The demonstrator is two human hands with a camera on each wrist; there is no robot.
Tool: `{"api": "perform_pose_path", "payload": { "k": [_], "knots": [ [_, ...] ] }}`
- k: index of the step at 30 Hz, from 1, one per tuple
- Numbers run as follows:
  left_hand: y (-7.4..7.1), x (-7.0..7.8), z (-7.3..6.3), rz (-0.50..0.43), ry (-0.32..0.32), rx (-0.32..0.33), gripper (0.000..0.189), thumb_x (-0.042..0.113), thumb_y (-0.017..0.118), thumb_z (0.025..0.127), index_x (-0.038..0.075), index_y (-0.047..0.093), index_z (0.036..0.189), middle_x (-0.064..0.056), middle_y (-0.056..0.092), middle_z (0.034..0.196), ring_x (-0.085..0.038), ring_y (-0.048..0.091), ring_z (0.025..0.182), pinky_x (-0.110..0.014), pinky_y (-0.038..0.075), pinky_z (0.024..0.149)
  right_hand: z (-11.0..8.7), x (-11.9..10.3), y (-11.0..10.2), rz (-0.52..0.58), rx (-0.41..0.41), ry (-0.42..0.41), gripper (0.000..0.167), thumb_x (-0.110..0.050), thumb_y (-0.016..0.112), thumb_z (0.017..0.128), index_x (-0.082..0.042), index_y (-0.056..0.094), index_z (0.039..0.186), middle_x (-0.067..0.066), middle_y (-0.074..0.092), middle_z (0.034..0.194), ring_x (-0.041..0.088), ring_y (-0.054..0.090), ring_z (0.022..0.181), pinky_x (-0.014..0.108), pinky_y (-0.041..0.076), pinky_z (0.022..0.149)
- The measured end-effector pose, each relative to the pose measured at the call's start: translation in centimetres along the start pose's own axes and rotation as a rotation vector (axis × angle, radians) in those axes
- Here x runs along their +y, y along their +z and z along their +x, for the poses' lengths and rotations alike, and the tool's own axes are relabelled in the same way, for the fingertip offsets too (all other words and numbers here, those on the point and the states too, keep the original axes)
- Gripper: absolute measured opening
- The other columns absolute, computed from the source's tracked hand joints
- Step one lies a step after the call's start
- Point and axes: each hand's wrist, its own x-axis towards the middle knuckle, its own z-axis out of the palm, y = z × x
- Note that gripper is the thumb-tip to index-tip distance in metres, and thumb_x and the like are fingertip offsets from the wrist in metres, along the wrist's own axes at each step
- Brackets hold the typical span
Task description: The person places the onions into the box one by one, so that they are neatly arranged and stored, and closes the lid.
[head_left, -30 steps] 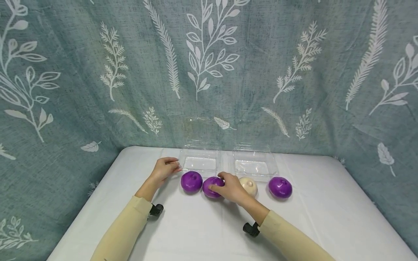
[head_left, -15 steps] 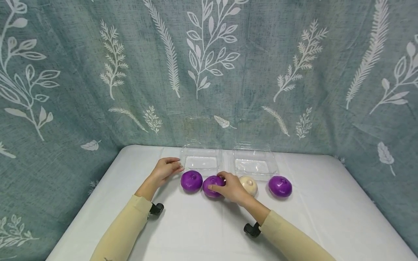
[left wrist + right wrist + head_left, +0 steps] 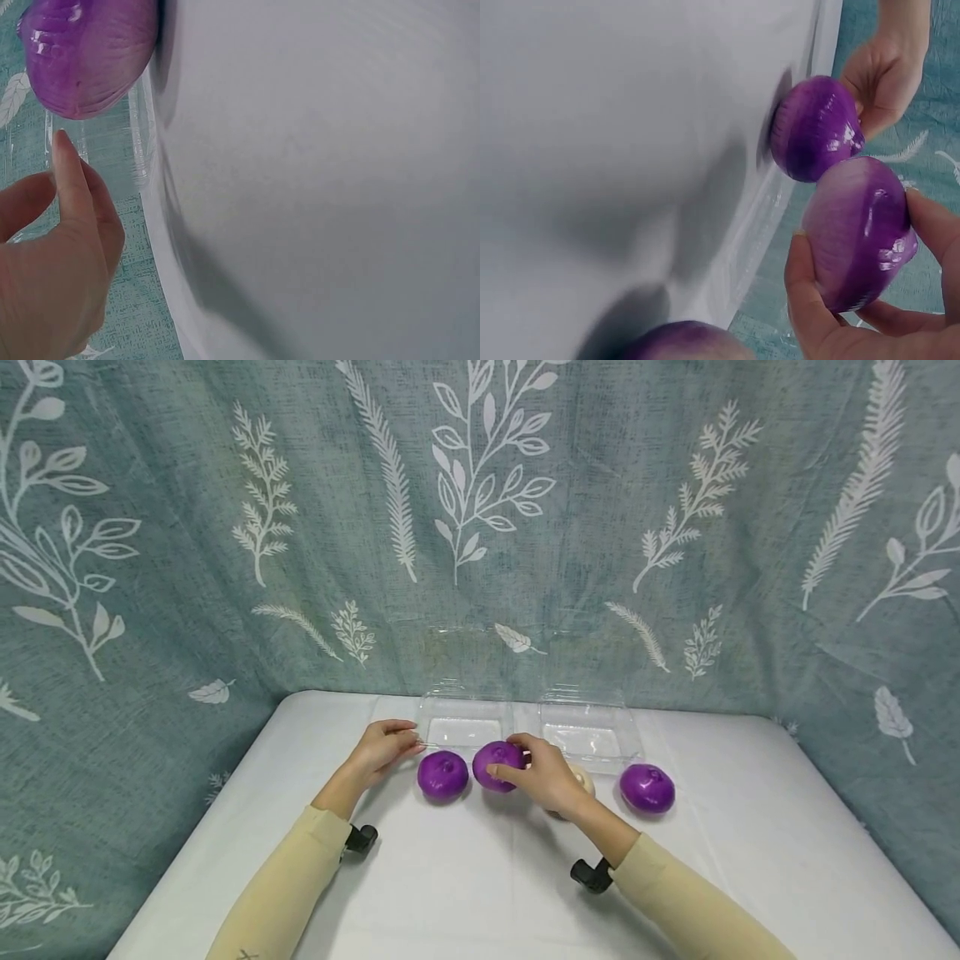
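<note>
My right hand (image 3: 551, 777) grips a glossy purple onion (image 3: 497, 767), thumb on the near side and fingers behind. In the right wrist view the held onion (image 3: 859, 232) hangs off the white tabletop. Left of it a second purple onion (image 3: 442, 776) sits on the table. My left hand (image 3: 384, 750) pinches the left front corner of a clear plastic container (image 3: 423, 718), beside that onion. Its fingers point toward the onion (image 3: 90, 56) in the left wrist view. A cream onion (image 3: 582, 779) is partly hidden behind my right hand.
A third purple onion (image 3: 647, 789) lies to the right on the white tablecloth (image 3: 450, 893). Another clear container (image 3: 630, 735) stands at the back, right of the first, both with lids raised. A teal leaf-patterned curtain (image 3: 600, 527) rises behind the table.
My right hand has lifted the middle purple onion and moved it slightly back toward the left container, now covering more of the cream onion. The left hand stays at its container.
</note>
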Motion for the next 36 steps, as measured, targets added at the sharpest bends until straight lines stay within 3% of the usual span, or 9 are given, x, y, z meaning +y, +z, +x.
{"api": "perform_pose_path", "payload": {
  "k": [6,11,20,36],
  "knots": [
    [0.1,-0.1,0.0,0.002,-0.005,-0.007,0.046,-0.008,0.052,0.101,-0.016,0.041,0.145,-0.026,0.055,0.122,-0.014,0.069,0.086,-0.029,0.058,0.096,0.6,0.1,-0.5,0.015,0.015,-0.023,0.063,-0.033,0.081,0.089,0.0,0.058,0.138,0.016,0.067,0.128,0.031,0.067,0.111,0.043,0.058,0.092],
    [0.0,0.1,0.0,0.01,-0.009,-0.002,0.046,-0.006,0.051,0.102,-0.016,0.042,0.145,-0.032,0.052,0.13,-0.015,0.07,0.088,-0.029,0.059,0.095,1.0,0.0,-0.4,0.035,0.02,-0.047,0.061,-0.034,0.08,0.09,-0.002,0.059,0.138,0.014,0.068,0.128,0.029,0.066,0.112,0.045,0.056,0.097],
    [-0.2,0.0,0.0,0.001,-0.006,-0.01,0.046,-0.007,0.051,0.101,-0.017,0.041,0.145,-0.033,0.05,0.13,-0.014,0.069,0.088,-0.028,0.059,0.093,1.9,-0.5,-0.1,0.089,0.022,-0.042,0.058,-0.032,0.08,0.09,-0.004,0.061,0.136,0.011,0.068,0.125,0.026,0.067,0.111,0.04,0.058,0.092],
    [0.1,0.2,-0.1,0.01,0.0,-0.014,0.046,-0.007,0.05,0.102,-0.018,0.039,0.145,-0.036,0.048,0.132,-0.016,0.068,0.091,-0.027,0.06,0.092,4.7,-1.6,0.9,0.066,0.023,-0.078,0.065,-0.031,0.079,0.091,0.004,0.056,0.14,0.018,0.066,0.131,0.033,0.067,0.113,0.037,0.061,0.087]
  ]
}}
